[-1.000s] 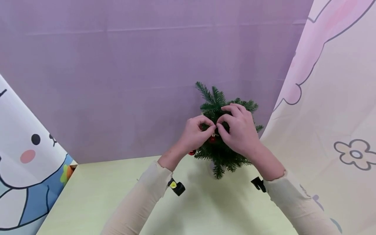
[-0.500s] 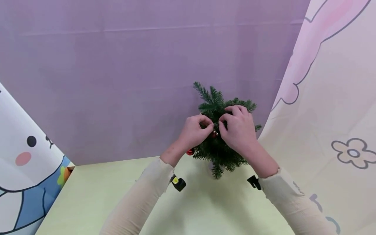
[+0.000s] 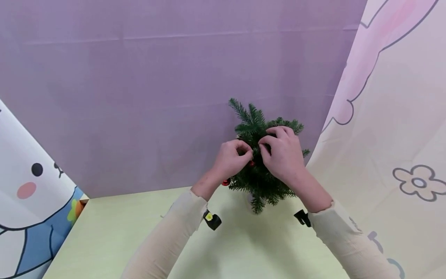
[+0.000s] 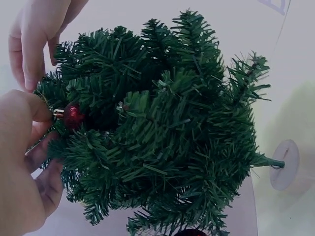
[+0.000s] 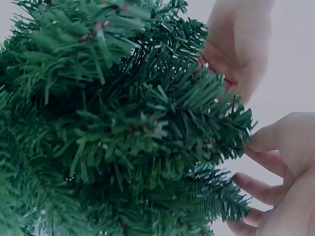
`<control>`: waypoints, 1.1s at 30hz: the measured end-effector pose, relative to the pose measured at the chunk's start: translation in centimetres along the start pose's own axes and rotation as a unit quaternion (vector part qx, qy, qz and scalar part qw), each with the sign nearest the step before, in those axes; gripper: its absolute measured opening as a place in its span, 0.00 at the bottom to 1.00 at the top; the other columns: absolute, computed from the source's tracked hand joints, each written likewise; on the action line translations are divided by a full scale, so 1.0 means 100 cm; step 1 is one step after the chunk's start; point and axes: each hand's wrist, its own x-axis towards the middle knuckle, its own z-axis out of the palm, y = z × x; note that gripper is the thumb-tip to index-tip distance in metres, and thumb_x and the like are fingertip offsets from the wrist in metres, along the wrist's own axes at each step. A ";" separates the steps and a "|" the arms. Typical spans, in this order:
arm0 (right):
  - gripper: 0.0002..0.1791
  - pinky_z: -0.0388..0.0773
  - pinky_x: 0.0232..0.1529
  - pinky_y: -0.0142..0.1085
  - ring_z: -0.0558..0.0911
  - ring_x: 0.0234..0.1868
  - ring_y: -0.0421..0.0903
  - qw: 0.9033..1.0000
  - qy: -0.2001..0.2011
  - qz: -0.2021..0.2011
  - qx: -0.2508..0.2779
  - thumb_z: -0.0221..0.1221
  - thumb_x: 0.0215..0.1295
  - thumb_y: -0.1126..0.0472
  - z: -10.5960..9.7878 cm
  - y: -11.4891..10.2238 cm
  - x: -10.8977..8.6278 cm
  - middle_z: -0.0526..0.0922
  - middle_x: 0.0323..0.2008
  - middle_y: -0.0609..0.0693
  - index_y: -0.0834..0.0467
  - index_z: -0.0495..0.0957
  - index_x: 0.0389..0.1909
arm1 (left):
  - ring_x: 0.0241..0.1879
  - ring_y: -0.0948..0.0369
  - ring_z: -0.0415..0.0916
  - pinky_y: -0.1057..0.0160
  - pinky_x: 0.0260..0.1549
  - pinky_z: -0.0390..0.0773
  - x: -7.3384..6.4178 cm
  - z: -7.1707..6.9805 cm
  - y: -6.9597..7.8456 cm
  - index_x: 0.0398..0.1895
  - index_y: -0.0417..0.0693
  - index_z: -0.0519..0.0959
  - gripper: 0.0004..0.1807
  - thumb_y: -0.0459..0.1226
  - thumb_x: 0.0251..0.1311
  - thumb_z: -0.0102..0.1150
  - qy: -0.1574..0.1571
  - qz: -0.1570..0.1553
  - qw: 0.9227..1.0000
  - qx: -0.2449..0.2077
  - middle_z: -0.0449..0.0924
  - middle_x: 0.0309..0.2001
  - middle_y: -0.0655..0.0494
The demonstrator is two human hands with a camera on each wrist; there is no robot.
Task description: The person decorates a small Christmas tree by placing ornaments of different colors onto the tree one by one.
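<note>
A small artificial Christmas tree [image 3: 259, 178] stands on the table, its green branches reaching up around both hands. My left hand [image 3: 231, 159] pinches a small red Christmas ball [image 4: 74, 117] at its gold cap, against the tree's upper branches. In the head view only a little of that ball shows, under the fingertips. Just to the right, my right hand [image 3: 285, 155] pinches a branch tip [image 5: 241, 130] between thumb and forefinger. Its other fingers lie curled near lower needles in the right wrist view. Another red ball [image 3: 226, 181] hangs low on the tree's left side.
The pale yellow-green table [image 3: 132, 228] meets a purple cloth backdrop [image 3: 139, 116] just behind the tree. A printed cloth [image 3: 383, 155] hangs close on the right, and a cartoon-printed panel [image 3: 31, 217] stands on the left. The tree's round white base [image 4: 284, 164] shows below its trunk.
The hands were close together at the fingertips a second ago and now stand slightly apart. The left hand and its ball have dipped a little in the last half second.
</note>
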 end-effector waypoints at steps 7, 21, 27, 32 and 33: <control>0.05 0.66 0.55 0.57 0.72 0.54 0.61 0.998 0.052 -0.022 0.030 0.63 0.61 0.64 -0.004 0.013 -0.006 0.80 0.46 0.60 0.60 0.86 0.31 | 0.40 0.59 0.74 0.63 0.36 0.75 -0.005 0.003 -0.007 0.32 0.53 0.84 0.05 0.39 0.63 0.60 0.015 0.019 1.000 0.017 0.77 0.39 0.63; 0.04 0.64 0.56 0.55 0.71 0.56 0.62 0.987 0.110 -0.002 0.119 0.64 0.58 0.67 -0.007 0.038 -0.022 0.78 0.50 0.62 0.63 0.83 0.34 | 0.41 0.57 0.72 0.58 0.35 0.73 -0.019 -0.011 -0.021 0.35 0.49 0.84 0.06 0.39 0.65 0.60 0.045 0.073 0.996 -0.024 0.75 0.42 0.63; 0.15 0.64 0.55 0.56 0.68 0.59 0.61 0.982 0.113 0.040 0.146 0.65 0.58 0.66 -0.008 0.049 -0.029 0.73 0.55 0.64 0.67 0.79 0.46 | 0.38 0.63 0.74 0.61 0.34 0.77 -0.042 -0.028 -0.050 0.35 0.47 0.84 0.04 0.37 0.65 0.60 0.037 0.050 0.995 -0.081 0.79 0.38 0.61; 0.26 0.62 0.59 0.56 0.66 0.62 0.59 0.975 0.112 0.077 0.177 0.65 0.60 0.61 -0.007 0.058 -0.028 0.70 0.59 0.64 0.66 0.73 0.57 | 0.37 0.60 0.75 0.62 0.34 0.76 -0.067 -0.047 -0.084 0.37 0.45 0.83 0.03 0.33 0.65 0.61 0.035 -0.004 0.996 -0.086 0.81 0.36 0.55; 0.27 0.62 0.59 0.56 0.66 0.62 0.58 0.973 0.109 0.086 0.185 0.64 0.60 0.61 -0.006 0.060 -0.028 0.69 0.60 0.63 0.66 0.72 0.60 | 0.37 0.59 0.75 0.62 0.34 0.76 -0.072 -0.051 -0.090 0.37 0.43 0.83 0.04 0.33 0.65 0.60 0.033 -0.017 0.996 -0.086 0.81 0.37 0.54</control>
